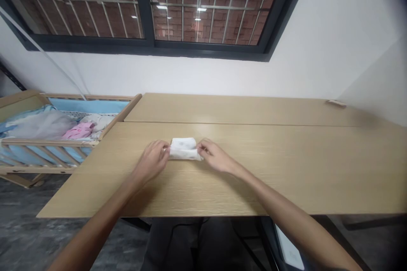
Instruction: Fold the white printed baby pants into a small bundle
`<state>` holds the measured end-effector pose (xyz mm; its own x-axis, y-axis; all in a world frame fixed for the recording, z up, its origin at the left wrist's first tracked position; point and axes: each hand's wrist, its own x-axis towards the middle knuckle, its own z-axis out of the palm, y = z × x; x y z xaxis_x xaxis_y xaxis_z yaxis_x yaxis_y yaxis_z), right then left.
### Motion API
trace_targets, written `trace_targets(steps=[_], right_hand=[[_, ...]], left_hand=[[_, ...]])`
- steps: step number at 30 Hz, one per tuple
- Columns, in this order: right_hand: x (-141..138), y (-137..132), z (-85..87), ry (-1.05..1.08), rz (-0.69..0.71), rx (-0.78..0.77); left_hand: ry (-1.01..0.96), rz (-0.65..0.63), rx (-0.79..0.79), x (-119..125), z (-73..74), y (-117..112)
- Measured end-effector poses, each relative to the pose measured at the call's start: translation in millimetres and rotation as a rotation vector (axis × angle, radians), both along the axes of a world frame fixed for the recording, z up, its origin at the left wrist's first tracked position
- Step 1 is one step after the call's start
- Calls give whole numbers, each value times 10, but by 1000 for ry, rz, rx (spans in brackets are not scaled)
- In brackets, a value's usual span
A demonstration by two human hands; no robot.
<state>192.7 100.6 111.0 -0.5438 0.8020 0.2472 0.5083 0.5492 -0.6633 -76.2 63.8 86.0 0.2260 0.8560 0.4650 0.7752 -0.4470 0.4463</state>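
Note:
A small white cloth (183, 149) lies folded into a compact bundle on the wooden table (254, 169), its near part doubled over like a roll. At its left end, my left hand (155, 156) pinches the edge between thumb and fingers. My right hand (213, 154) grips the opposite end, fingers curled in. Faint marks show on the cloth's upper face. The fingertips of both hands partly hide the cloth's two ends.
To the left stands a wooden crib (73, 152) with blue lining, holding a pink cloth (79, 130) and white netting (41, 123). A small flat object (336, 103) rests at the table's far right. Behind are a white wall and a barred window (203, 8).

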Motion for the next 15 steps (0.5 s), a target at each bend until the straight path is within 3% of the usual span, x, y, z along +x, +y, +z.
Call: trace_targets(steps=[3, 7, 15], right_hand=[[-77, 312, -49, 48, -73, 11], [-166, 660, -274, 127, -179, 12], [-230, 960, -716, 245, -306, -67]], left_hand=[[-22, 92, 17, 78, -11, 346], [51, 211, -25, 159, -136, 697], [100, 288, -58, 172, -506, 941]])
